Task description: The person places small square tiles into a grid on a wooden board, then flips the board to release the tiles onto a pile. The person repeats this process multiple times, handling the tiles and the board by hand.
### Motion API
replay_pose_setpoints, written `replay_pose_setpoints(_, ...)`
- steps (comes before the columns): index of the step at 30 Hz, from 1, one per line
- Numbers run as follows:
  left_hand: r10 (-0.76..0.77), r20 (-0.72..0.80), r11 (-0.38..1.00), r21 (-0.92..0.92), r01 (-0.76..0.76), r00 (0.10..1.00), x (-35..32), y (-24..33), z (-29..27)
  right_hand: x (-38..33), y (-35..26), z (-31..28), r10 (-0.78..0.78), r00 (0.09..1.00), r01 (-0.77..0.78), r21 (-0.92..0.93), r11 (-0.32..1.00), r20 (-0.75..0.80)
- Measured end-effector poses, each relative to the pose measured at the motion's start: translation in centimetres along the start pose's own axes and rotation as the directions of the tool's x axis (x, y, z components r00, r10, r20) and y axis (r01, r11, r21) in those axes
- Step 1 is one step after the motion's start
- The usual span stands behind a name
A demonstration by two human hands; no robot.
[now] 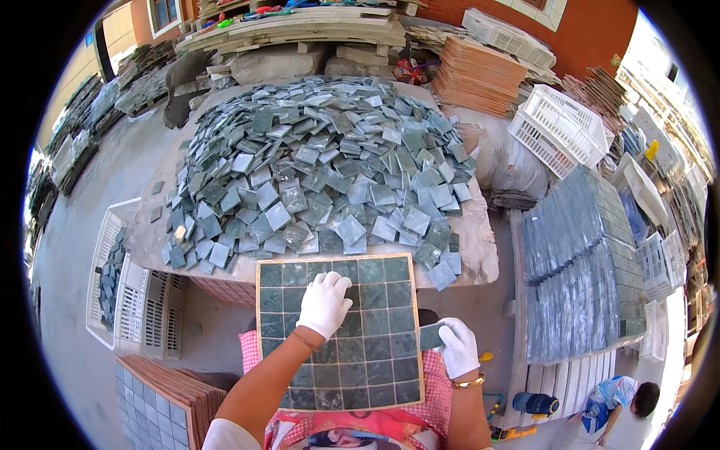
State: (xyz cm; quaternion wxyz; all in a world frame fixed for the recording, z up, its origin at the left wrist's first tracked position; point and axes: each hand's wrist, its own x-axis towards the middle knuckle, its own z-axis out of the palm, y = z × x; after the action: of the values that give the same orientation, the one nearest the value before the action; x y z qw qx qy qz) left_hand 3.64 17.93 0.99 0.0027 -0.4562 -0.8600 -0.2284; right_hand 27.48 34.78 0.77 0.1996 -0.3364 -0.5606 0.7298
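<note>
A shallow square frame (259,322) with pale wooden edges rests over my lap, holding dark green square stone tiles (374,297) in rows. My left hand (325,304), in a white glove, is on the upper middle of these tiles, its fingers bent down and closed. Whatever lies under those fingertips is hidden. Just off the frame's right edge, my right hand (458,349), gloved in white too, grips a single dark green tile (431,337) by its side. Beyond the frame, a big heap of loose green and grey tiles (322,165) covers a worn table (480,247).
Plastic-wrapped stacks of tiles (574,262) sit on a pallet (562,382) at right. White crates (154,300) stand at left, near stacked tile sheets (154,409). A blue bottle (535,403) and a crouching person (616,405) are at lower right. More white crates (561,127) stand behind.
</note>
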Motion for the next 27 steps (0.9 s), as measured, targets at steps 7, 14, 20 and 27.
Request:
replay_pose_setpoints(7,-0.048,0.104,0.95,-0.302,0.078,0.993,0.6,-0.5,-1.3,1.0,-1.0,2.8,-0.022,0.99,0.034,-0.085,0.996,0.138)
replay_pose_setpoints(14,-0.241,0.099,0.807,-0.533,0.256,0.966,-0.3,-4.8,-4.7,0.6,-0.4,3.1,-0.019,0.987,0.038,-0.116,0.993,0.159)
replay_pose_setpoints(20,0.062,-0.124,0.988,-0.132,-0.078,0.99,-2.1,-5.4,-3.0,0.5,-0.5,3.6,0.004,0.987,0.022,-0.161,0.987,0.16)
replay_pose_setpoints(27,-0.081,-0.184,0.982,-0.182,0.047,0.98,-3.6,-3.9,-1.3,5.1,-2.4,8.9,-0.264,0.883,0.434,-0.462,0.773,0.388)
